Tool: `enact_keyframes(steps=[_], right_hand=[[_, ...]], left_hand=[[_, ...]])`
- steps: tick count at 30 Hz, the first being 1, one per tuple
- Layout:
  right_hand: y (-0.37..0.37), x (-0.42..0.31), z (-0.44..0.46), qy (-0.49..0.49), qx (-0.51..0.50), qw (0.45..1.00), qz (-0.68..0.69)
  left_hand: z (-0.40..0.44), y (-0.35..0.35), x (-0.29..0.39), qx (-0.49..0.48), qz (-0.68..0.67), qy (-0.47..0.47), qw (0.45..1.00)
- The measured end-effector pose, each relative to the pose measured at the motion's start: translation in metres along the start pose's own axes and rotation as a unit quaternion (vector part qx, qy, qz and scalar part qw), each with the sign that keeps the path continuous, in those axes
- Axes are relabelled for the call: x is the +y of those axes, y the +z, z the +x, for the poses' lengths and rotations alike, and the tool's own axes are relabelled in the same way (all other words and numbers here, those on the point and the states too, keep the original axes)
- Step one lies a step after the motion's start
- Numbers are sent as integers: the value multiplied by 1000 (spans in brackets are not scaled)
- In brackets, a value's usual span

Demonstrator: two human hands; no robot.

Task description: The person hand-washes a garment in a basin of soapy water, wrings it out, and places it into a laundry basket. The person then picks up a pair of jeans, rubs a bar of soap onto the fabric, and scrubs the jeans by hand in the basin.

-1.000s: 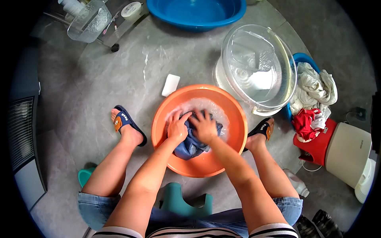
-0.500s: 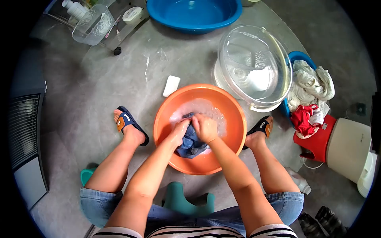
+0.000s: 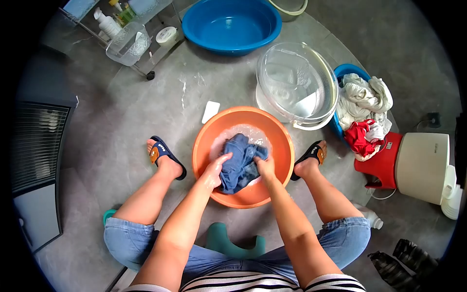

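Note:
A wet dark-blue garment (image 3: 235,160) is spread and bunched in the orange basin (image 3: 285,151), over soapy, foamy water. My left hand (image 3: 215,168) grips its left edge, with the thumb on top and the other fingers partly hidden. On the opposite side my right hand (image 3: 264,167) holds the cloth between thumb and fingers. What kind of garment it is cannot be made out. Just beyond the basin's far rim lies a white block (image 3: 210,111), which looks like a bar of soap.
A clear tub (image 3: 296,87) stands right beyond the basin. Farther off are a blue basin (image 3: 231,46) and a wheeled rack (image 3: 141,65) with bottles. At right sit a basket of laundry (image 3: 367,100) and a red-and-white appliance (image 3: 422,163). A green stool (image 3: 233,246) is beneath me.
My hands have moved apart from close together over the garment. The bunched cloth is now opened out wider between them. The camera view has shifted slightly.

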State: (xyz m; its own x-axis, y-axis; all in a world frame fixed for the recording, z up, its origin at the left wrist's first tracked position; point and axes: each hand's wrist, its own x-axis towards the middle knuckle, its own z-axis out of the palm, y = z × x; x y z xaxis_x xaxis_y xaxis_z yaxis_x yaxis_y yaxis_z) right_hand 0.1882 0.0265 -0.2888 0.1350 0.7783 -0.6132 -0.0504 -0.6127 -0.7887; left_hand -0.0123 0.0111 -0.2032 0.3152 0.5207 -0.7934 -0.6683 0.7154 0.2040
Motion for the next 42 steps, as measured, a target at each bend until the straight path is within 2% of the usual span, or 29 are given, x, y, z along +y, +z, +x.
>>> enact_keyframes(steps=[1,3,4,6,7,8,9,10,12,13,14,15,17,19,20,24,27,28,29,31,34,35,36,37,38,39,40,41,42], right_hand=[[-1,-25,-3,-160,36,986,-20],[-6,-119,-37,-144,56,961,-229],[-3,-142,-42,-155,25,956,-250],[2,-145,-27,-231,-63,944,-226],[4,-132,-17,-230,-114,949,-183],[-1,-120,-7,-289,-83,909,-289],[-6,-107,1,-343,-51,853,-390],[-5,-91,3,-209,-1,885,-417],[0,-51,0,16,34,889,-456],[2,-17,-6,-24,7,868,-497],[6,-12,-19,-60,-75,802,-590],[8,-15,-28,-96,-157,720,-670],[-2,-37,-30,-194,-285,630,-696],[-21,-20,-4,-249,-173,680,-667],[-23,-13,3,-231,-83,766,-594],[-14,-15,4,-206,-40,894,-395],[-41,12,35,-47,-245,935,-250],[-44,-34,23,64,-224,912,-337],[-52,-48,24,154,-282,923,-210],[-65,-76,30,230,-343,887,-208],[-63,-133,23,272,-304,900,-154],[-59,-141,22,289,-268,917,-55],[-54,-128,40,257,-241,935,-35],[-46,-119,51,226,-214,950,-14],[-39,-101,50,29,-160,952,-260],[-24,-86,40,-172,-90,856,-479],[-8,-87,25,-165,-100,806,-560],[7,-76,16,-176,-92,731,-653],[19,-62,11,-185,-91,705,-679]], left_hand=[[-2,-4,1,1,-57,16,998],[-6,-12,5,86,-92,74,989],[1,-26,0,106,-94,83,986],[31,-81,-17,195,182,66,962],[48,-107,-27,236,316,55,918],[67,-129,-40,224,434,38,872],[39,-81,-28,254,559,-7,789],[5,-26,-14,274,668,-60,689],[-8,18,-8,294,725,79,618],[7,16,-10,289,721,220,590],[21,11,-4,229,697,367,572],[27,16,11,177,715,407,540],[24,36,37,120,788,346,495],[38,28,49,41,867,300,396],[47,19,51,8,883,316,347],[65,-1,46,38,877,256,406],[62,-4,57,23,886,173,430],[53,-7,67,-2,856,145,496],[50,-10,76,-35,815,101,569],[44,-14,83,-102,706,8,701],[32,-9,77,-60,463,-192,863],[29,-8,75,-44,367,-253,894],[53,-37,69,-47,312,-188,930],[53,-35,67,63,443,-72,892],[56,-32,59,170,554,43,814],[55,-19,47,207,616,136,748],[53,-7,34,258,671,219,660],[52,0,23,214,771,277,532],[52,6,18,195,818,295,453]])
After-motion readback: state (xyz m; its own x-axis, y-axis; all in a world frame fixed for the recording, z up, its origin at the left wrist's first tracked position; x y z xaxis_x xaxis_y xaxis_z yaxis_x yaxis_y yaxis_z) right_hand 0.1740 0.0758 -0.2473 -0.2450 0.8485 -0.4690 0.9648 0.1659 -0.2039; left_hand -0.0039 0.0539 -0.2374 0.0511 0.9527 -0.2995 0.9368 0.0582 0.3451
